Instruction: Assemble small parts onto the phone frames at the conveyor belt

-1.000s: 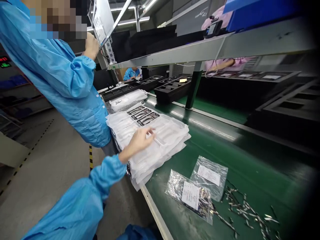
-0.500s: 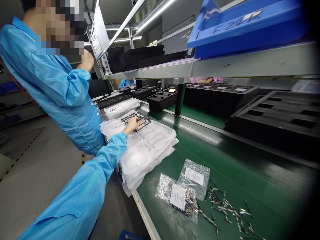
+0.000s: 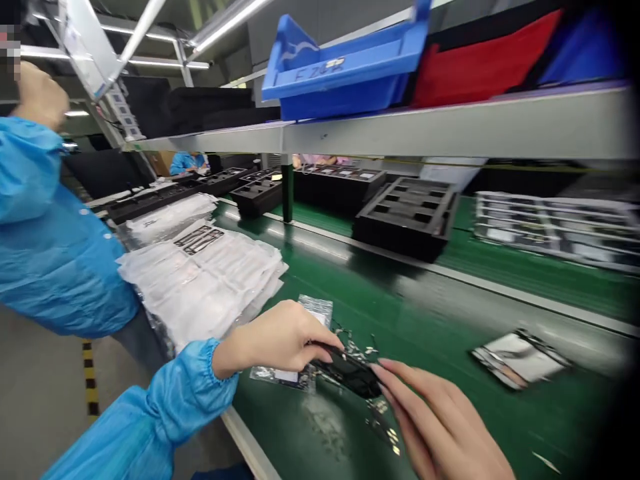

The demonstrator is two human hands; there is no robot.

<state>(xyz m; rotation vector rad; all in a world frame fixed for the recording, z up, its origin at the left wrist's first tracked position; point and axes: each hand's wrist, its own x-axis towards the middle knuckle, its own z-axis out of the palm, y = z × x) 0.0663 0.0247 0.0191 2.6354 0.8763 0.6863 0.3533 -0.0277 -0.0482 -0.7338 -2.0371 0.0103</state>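
My left hand [image 3: 290, 337] pinches one end of a dark, thin phone frame [image 3: 353, 373] between thumb and fingers. At the other end, the fingers of my right hand [image 3: 435, 413] close on its edge. Tilted, the frame is held over the green work surface [image 3: 295, 447], and its details are blurred. Small flex-like metal parts [image 3: 390, 433] lie scattered beneath and beyond it. Clear labelled bags [image 3: 283, 379] are partly hidden behind my left hand. Farther left, more phone frames [image 3: 199, 239] rest on a stack of white plastic trays [image 3: 215, 280].
A silvery device part [image 3: 520, 360] lies at right. Black foam trays [image 3: 407, 213] and a white-gridded tray [image 3: 555, 230] stand behind the metal strip. Overhead runs a shelf [image 3: 450, 127] with a blue bin [image 3: 345, 63]. A co-worker's blue sleeve [image 3: 30, 173] is close at left.
My left hand has brought the phone frame from above the white trays rightward and nearer. My right hand has come into view and meets it. The view has swung right.
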